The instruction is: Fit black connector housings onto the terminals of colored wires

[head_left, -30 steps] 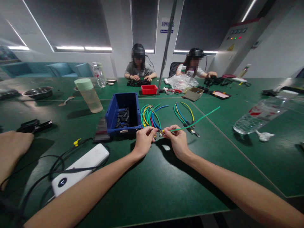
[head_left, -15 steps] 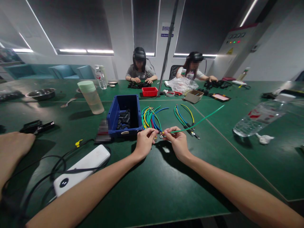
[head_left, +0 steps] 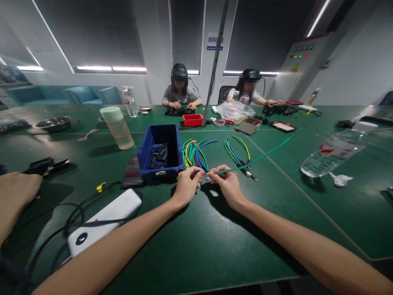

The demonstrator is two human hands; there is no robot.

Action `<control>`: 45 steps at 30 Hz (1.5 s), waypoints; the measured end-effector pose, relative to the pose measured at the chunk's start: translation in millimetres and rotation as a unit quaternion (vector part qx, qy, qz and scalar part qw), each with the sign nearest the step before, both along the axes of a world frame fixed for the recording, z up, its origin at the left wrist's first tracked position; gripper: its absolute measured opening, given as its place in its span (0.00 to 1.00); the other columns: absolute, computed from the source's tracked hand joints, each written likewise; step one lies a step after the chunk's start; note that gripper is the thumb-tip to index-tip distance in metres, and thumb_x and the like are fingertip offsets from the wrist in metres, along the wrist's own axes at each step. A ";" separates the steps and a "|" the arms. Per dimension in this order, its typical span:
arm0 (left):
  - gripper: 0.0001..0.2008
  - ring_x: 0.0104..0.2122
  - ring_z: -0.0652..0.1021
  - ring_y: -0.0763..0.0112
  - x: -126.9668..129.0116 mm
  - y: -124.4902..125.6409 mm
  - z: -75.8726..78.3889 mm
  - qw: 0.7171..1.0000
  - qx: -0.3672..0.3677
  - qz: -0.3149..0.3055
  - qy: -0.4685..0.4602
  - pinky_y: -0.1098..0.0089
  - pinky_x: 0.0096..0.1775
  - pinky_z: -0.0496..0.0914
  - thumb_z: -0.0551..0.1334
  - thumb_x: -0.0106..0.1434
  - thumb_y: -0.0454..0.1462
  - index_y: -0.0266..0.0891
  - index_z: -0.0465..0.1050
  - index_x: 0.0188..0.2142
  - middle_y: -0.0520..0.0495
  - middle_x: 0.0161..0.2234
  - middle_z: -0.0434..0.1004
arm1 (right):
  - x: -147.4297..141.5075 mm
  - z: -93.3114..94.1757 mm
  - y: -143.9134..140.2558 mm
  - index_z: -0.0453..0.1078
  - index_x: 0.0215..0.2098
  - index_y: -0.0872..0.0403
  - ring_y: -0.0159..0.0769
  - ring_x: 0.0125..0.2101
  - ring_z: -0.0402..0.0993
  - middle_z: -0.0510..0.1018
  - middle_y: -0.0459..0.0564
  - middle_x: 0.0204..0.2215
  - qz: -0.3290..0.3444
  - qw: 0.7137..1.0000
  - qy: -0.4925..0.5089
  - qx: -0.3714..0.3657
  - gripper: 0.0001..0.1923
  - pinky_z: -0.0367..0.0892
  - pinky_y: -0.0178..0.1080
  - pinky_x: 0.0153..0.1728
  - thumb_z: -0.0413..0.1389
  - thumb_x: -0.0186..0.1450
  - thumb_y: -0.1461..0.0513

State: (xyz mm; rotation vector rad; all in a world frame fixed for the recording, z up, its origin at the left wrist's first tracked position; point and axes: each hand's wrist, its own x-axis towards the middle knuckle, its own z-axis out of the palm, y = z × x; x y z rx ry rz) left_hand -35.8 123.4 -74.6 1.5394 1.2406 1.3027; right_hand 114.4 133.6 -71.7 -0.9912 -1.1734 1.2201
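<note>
Under the fingers spreads the green worktop (head_left: 196,241), the largest thing in view. Just beyond the left hand (head_left: 185,185) stands a blue bin (head_left: 147,149) holding a heap of small black parts (head_left: 159,155); their count is hard to make out. Farther off sit a red tray (head_left: 192,119) and an open cardboard box (head_left: 249,125), their contents too small to tell. To the left of the fingers stands one pale cup (head_left: 117,128) with a green lid, and nearer lies one white power bank (head_left: 104,221) among black cables. Well to the right lies one clear bottle (head_left: 333,153) on its side.

Both hands meet at the fingertips. The right hand (head_left: 229,186) pinches the near end of a green wire (head_left: 260,155), which runs up and away to the right; the left hand's fingers are closed on small metal terminals (head_left: 205,178) at that same end, partly hidden. Just past the fingers lie two bundles of wires: a thick one (head_left: 193,153) of green, yellow, blue and red, and a thinner one (head_left: 238,153).

Two other people sit across the worktop. Another person's hand (head_left: 16,190), cut off, rests at the far left.
</note>
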 end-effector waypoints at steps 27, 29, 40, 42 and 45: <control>0.16 0.17 0.70 0.79 0.7 -0.2 -0.5 1.000 0.000 -0.002 -0.018 0.77 0.21 0.64 0.57 0.62 0.47 0.35 0.72 0.34 0.51 0.23 0.72 | -0.9 0.3 -3.9 0.65 0.26 0.52 0.36 0.29 0.75 0.77 0.47 0.30 -0.009 0.999 0.033 0.012 0.14 0.68 0.34 0.23 0.65 0.51 0.56; 0.16 0.17 0.70 0.78 0.7 -0.6 -0.4 1.000 0.003 -0.006 -0.013 0.77 0.21 0.64 0.57 0.62 0.47 0.35 0.72 0.34 0.51 0.24 0.73 | -1.0 0.9 -3.8 0.65 0.26 0.53 0.35 0.28 0.75 0.77 0.47 0.29 -0.011 0.999 0.032 0.009 0.15 0.68 0.34 0.23 0.66 0.50 0.56; 0.13 0.19 0.72 0.77 1.2 -2.2 -0.4 1.000 0.001 -0.028 0.001 0.76 0.23 0.65 0.57 0.62 0.44 0.37 0.72 0.39 0.50 0.28 0.75 | 2.0 -0.7 2.3 0.67 0.26 0.53 0.33 0.26 0.74 0.79 0.48 0.30 -0.021 1.000 0.014 0.019 0.14 0.68 0.33 0.23 0.66 0.49 0.56; 0.12 0.19 0.72 0.77 1.0 -2.6 -0.7 0.999 0.006 -0.033 0.008 0.76 0.23 0.66 0.57 0.62 0.42 0.37 0.71 0.41 0.49 0.29 0.75 | 2.2 -0.9 2.9 0.67 0.26 0.53 0.33 0.26 0.73 0.79 0.48 0.29 -0.024 1.000 0.011 0.015 0.14 0.67 0.33 0.23 0.66 0.49 0.56; 0.12 0.20 0.73 0.77 0.5 -3.1 -1.1 0.999 0.014 -0.043 0.019 0.75 0.24 0.67 0.56 0.62 0.39 0.37 0.71 0.43 0.49 0.30 0.76 | 2.2 -1.7 3.3 0.68 0.25 0.53 0.33 0.25 0.73 0.79 0.48 0.29 -0.024 1.000 0.009 0.013 0.13 0.67 0.34 0.23 0.66 0.49 0.56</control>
